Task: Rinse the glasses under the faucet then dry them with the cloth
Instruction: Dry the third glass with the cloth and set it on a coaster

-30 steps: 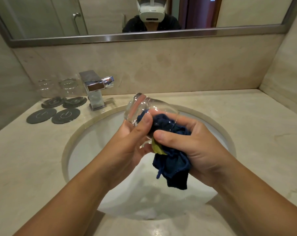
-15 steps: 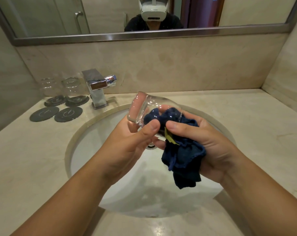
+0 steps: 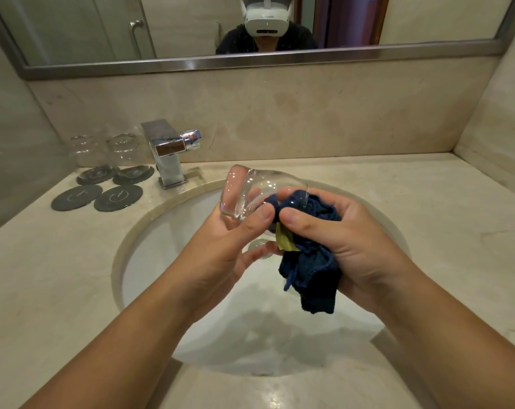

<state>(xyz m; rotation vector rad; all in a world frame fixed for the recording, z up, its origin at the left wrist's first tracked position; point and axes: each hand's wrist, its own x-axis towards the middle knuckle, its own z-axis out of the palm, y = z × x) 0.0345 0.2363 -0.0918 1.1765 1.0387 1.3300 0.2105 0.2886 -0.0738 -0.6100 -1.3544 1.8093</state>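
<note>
Holding glass (image 3: 250, 191) tipped on its side over sink (image 3: 167, 231): left hand (image 3: 229, 249) grips its base, right hand (image 3: 350, 240) clutches blue cloth (image 3: 312, 270) stuffed into its mouth. Two more glasses (image 3: 106, 152) upright on coasters beside faucet (image 3: 167, 152).

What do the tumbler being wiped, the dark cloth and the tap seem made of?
The clear tumbler: smooth glass, see-through with bright glints. The navy blue cloth: probably terry or microfibre, fuzzy and crumpled. The square faucet: polished, chrome-looking metal with mirror reflections.

Bathroom, marble vanity counter (image 3: 427, 219), round undermount sink (image 3: 167, 231), chrome faucet (image 3: 169, 152), wall mirror (image 3: 191, 25)
</note>
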